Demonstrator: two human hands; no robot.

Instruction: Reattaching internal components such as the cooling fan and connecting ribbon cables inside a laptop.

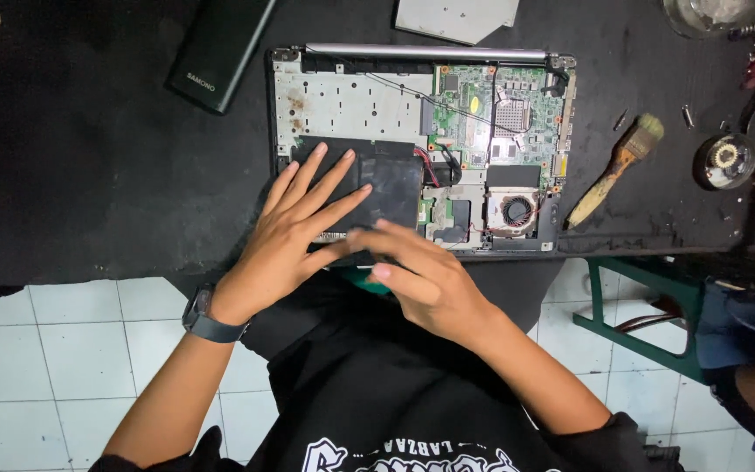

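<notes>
resting flat, left hand (294, 232) on black panel (386, 179)

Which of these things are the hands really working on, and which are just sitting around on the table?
In use:
- left hand, flat on the black panel
- right hand, fingertips at the panel's near edge
- opened laptop with its circuit board and fan bare

Lying about:
- paintbrush
- black slab
- grey plate
- round metal dish
</notes>
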